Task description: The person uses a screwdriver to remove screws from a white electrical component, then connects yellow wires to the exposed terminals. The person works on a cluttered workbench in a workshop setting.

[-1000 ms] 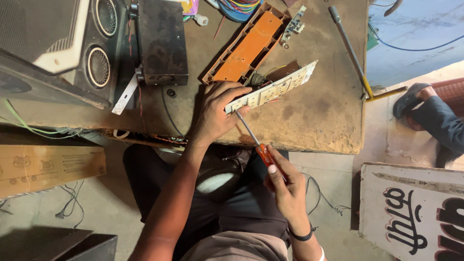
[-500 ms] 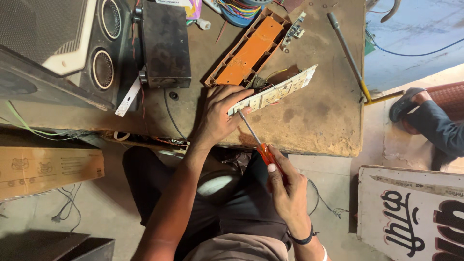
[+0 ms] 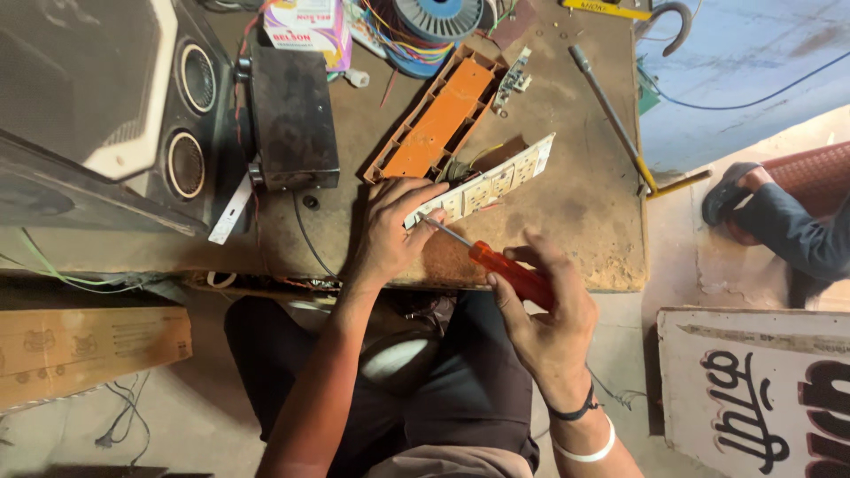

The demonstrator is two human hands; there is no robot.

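Note:
My left hand [image 3: 394,226] grips the near end of a long white socket panel [image 3: 496,175] that lies tilted on the worn workbench [image 3: 575,212]. My right hand [image 3: 544,305] holds an orange-handled screwdriver [image 3: 509,273]; its metal tip reaches the panel's near end beside my left fingers. Just behind the panel lies a long orange box shell [image 3: 438,119], open side up.
A black rectangular case [image 3: 292,115] and a speaker cabinet [image 3: 133,115] stand at the left. Spools and coloured wires [image 3: 425,26] lie at the back, a long metal rod [image 3: 611,115] at the right. Another person's foot [image 3: 744,190] rests on the floor right; a painted signboard [image 3: 753,389] lies below it.
The view has shifted, showing more of the bench's back. My right hand with the screwdriver has swung right and lowered, the shaft now lying flatter; the tip stays at the panel's end.

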